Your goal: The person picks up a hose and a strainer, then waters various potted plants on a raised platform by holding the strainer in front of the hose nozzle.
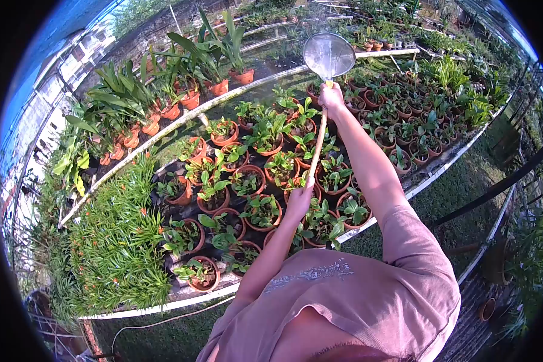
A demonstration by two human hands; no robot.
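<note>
At twelve o'clock, round-headed pole (318,145) reaches out by clay pots (187,194). Right hand (332,98) curled round it near head, left hand (300,196) curled round low end. I'd keep hands apart, swing slowly.

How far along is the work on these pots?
Done: potted plants stand set out; tended or not, can't tell. In hand: left hand and right hand grip a pole, its round head raised. Left: probably working the pots with it; nothing visible marks how many.
</note>
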